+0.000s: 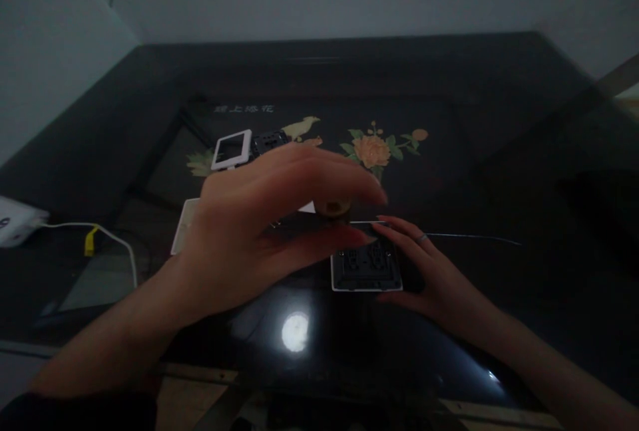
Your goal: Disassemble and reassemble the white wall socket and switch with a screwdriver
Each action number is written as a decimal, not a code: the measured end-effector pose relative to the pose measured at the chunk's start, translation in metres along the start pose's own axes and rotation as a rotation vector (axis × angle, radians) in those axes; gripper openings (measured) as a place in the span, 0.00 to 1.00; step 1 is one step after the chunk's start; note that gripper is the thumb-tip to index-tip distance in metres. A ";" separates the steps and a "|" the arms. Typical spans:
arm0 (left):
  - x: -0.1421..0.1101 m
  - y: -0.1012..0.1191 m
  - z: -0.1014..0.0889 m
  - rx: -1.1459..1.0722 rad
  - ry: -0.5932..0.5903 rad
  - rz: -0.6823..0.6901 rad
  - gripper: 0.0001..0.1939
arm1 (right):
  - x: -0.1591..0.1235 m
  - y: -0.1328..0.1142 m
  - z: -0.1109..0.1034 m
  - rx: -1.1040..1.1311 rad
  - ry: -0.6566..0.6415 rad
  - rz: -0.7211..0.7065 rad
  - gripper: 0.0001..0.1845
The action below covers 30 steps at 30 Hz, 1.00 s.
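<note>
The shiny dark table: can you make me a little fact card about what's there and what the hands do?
Table: dark and shiny, flower picture
Left hand: raised, fingers curled near a brownish thing; too dim to name
Right hand: holds a black panel with white edges
Beyond left hand: white frame, black part
Far left: white cord, yellow tag
</note>
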State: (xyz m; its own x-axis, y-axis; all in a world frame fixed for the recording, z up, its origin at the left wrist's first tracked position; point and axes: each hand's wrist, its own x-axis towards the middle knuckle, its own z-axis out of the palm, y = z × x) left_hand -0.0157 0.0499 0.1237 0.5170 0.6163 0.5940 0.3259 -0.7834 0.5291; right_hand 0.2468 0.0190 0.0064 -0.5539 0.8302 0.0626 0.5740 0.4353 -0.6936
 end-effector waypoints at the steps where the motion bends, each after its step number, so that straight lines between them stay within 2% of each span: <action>1: 0.000 0.000 -0.002 0.019 -0.040 -0.005 0.15 | 0.000 0.000 0.000 -0.003 0.001 0.000 0.45; 4: 0.001 0.004 -0.009 -0.028 -0.166 -0.077 0.25 | 0.000 0.000 0.000 -0.012 0.000 0.001 0.46; 6: 0.001 0.006 -0.011 -0.111 -0.189 -0.130 0.27 | 0.000 -0.001 0.000 -0.014 0.000 0.001 0.46; 9: -0.002 0.003 -0.006 -0.155 -0.077 -0.140 0.25 | 0.000 -0.002 0.000 -0.016 -0.002 0.000 0.46; 11: -0.002 0.001 -0.002 -0.074 0.003 -0.110 0.21 | -0.001 -0.002 -0.001 -0.018 -0.005 -0.005 0.46; 14: -0.002 0.001 -0.004 0.033 -0.017 -0.099 0.19 | -0.001 -0.002 -0.001 -0.020 -0.006 -0.006 0.46; 19: 0.001 0.010 -0.013 -0.104 -0.135 -0.193 0.26 | -0.001 -0.002 -0.001 -0.016 0.000 -0.006 0.46; 22: 0.000 0.008 -0.008 -0.122 -0.080 -0.201 0.24 | 0.000 -0.002 -0.001 -0.022 -0.002 -0.009 0.46; 26: -0.003 -0.001 0.001 -0.018 0.054 -0.070 0.18 | 0.000 -0.002 -0.002 -0.019 0.001 -0.006 0.46; 28: -0.002 -0.002 -0.001 -0.016 0.001 -0.076 0.21 | 0.000 -0.002 -0.002 -0.017 -0.006 0.002 0.46; 30: 0.000 0.000 -0.006 -0.032 -0.099 -0.116 0.27 | 0.000 -0.003 -0.002 -0.020 -0.017 0.015 0.45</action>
State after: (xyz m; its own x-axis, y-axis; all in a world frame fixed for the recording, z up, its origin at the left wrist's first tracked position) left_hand -0.0205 0.0501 0.1272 0.5534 0.6901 0.4664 0.3631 -0.7038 0.6105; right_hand 0.2468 0.0185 0.0100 -0.5555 0.8305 0.0398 0.5940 0.4299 -0.6800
